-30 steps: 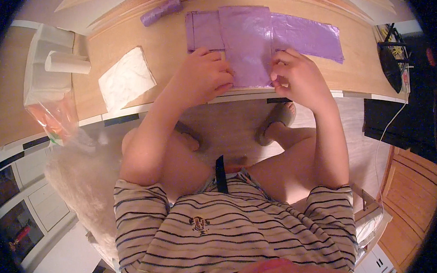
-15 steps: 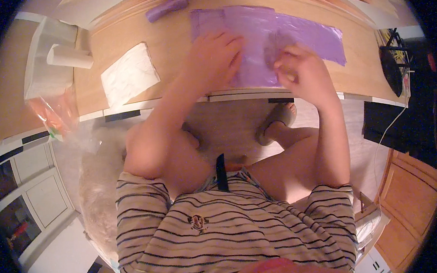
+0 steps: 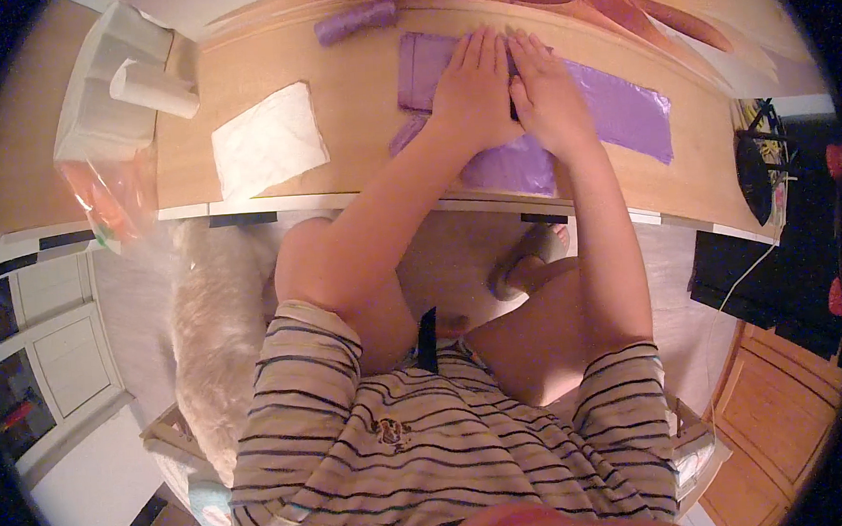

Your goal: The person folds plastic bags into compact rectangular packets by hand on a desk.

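Observation:
Thin purple plastic film (image 3: 627, 114), resembling an unrolled bin bag, lies on the wooden desk in overlapping folded pieces. My left hand (image 3: 474, 84) rests flat on it, fingers stretched toward the far side. Right beside it, my right hand (image 3: 547, 90) also presses flat, its fingers straight and pointing away from me. The two hands nearly touch and hide the middle of the film. A small purple roll (image 3: 356, 23) of similar plastic lies at the back, left of the film.
A white square sheet (image 3: 270, 142) lies on the desk (image 3: 345, 86) at left. Beyond it are a white paper roll (image 3: 153, 87) and a clear bag with orange contents (image 3: 103, 196). A black wire holder (image 3: 763, 164) stands far right. A pale furry animal (image 3: 216, 321) lies on the floor.
My hands were apart with curled, blurred fingers; now they lie flat side by side, farther back on the film. The film's left part is folded differently. The whole view has shifted slightly.

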### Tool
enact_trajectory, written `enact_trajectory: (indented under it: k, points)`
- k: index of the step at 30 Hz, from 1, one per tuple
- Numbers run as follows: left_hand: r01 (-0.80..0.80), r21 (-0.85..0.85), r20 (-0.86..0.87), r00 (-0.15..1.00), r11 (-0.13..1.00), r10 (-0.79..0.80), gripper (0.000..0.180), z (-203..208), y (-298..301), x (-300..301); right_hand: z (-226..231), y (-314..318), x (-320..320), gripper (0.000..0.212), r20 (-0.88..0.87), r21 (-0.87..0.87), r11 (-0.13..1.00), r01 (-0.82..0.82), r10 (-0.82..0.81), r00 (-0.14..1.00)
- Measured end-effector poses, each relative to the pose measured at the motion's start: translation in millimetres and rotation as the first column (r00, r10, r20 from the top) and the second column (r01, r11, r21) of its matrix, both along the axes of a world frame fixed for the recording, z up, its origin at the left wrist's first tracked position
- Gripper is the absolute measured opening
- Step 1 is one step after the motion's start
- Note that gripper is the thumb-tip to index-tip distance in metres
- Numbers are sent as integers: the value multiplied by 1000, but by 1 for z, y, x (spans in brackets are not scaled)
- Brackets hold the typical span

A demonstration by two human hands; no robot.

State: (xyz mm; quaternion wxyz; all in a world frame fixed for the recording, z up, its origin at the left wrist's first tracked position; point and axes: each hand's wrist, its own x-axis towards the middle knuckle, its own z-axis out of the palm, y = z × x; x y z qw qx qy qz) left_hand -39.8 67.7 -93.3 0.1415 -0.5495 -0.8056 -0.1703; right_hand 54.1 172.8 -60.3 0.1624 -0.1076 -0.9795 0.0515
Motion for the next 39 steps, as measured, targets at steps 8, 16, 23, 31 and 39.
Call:
enact_trajectory:
  k: [8,16,23,31,39]
  points:
    - [-35,-45,-5,999,998,35,87,-4,-2,0,-20,9,-2,54,81,10,999,40,-40,996]
    - [-27,-30,46,999,999,28,104,0,-7,1,-24,17,1,57,125,23,993,118,-120,985]
    - [-3,-18,71,997,1000,5,108,0,-14,5,-25,28,11,67,111,89,984,153,-163,980]
    - [77,-84,46,996,993,-73,102,12,-43,26,-27,28,13,69,113,159,968,192,-211,971]
    - [241,-90,73,969,966,-235,83,6,-66,50,-23,22,12,65,77,207,946,250,-270,960]
